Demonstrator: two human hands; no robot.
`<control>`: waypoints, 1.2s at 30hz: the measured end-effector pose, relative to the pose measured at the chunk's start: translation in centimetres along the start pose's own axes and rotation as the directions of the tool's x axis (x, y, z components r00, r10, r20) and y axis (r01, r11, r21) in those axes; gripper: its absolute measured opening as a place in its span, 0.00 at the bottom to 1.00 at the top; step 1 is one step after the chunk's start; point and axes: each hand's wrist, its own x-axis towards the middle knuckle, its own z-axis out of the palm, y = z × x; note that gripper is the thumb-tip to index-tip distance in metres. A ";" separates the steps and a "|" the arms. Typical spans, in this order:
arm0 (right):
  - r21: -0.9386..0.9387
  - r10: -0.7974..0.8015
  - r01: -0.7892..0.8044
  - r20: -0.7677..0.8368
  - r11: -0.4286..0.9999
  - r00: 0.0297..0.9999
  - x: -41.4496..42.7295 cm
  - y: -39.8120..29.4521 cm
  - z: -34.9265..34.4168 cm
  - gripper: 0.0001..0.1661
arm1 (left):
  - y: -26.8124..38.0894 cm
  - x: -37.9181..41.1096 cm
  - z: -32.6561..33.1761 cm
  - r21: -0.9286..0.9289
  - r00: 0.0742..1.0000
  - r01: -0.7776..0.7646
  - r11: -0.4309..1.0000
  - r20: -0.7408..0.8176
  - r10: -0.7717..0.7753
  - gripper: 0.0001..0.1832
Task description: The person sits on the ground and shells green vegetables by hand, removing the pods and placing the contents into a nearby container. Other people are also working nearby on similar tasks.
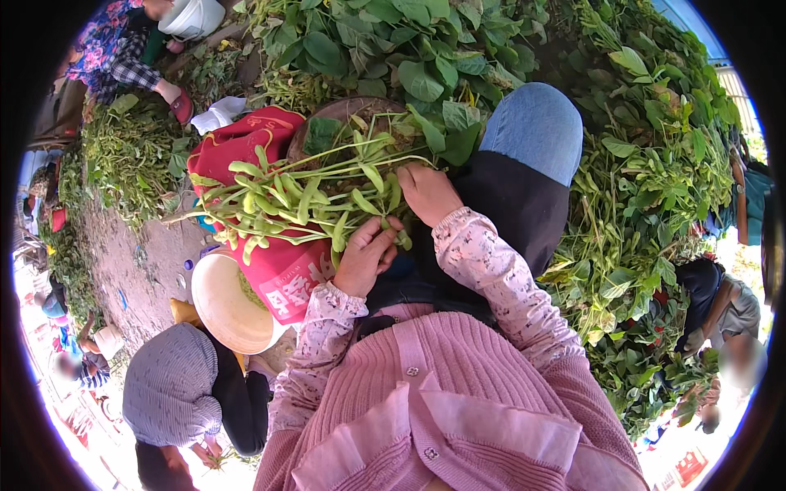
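Observation:
Across my lap lies a leafless soybean plant [307,195], its thin green stems crowded with plump green pods. My left hand [363,253] pinches pods near the plant's right end, thumb and fingers closed around them. Just above it, my right hand [427,191] has its fingers curled at the stems beside those pods; its fingertips are partly hidden. Red cloth bearing writing [288,270] covers my left leg under the plant. A cream-white bucket [224,319] stands to the left, with green pods partly visible inside.
Leafy soybean plants [424,67] are heaped ahead, and another pile [632,202] rises along my right. A person in a grey cap [172,383] sits close on the left. Another person's red shoe [182,107] and a white bucket [195,18] are at upper left.

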 end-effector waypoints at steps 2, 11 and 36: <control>0.072 -0.040 0.041 -0.017 0.997 0.999 0.1 -0.3 0.0 0.15 | -0.7 0.4 -0.5 -0.001 0.998 -0.034 0.999 -0.055 0.034 0.07; 0.256 -0.214 0.240 -0.128 0.936 0.969 -3.5 -4.6 -2.9 0.08 | -1.3 1.3 -1.1 -0.062 1.000 0.015 0.998 -0.010 -0.015 0.11; 0.379 0.007 -0.001 -0.013 0.925 1.000 -3.5 -0.7 -0.8 0.10 | 0.2 1.7 -0.8 0.219 0.962 0.167 0.961 0.178 -0.207 0.11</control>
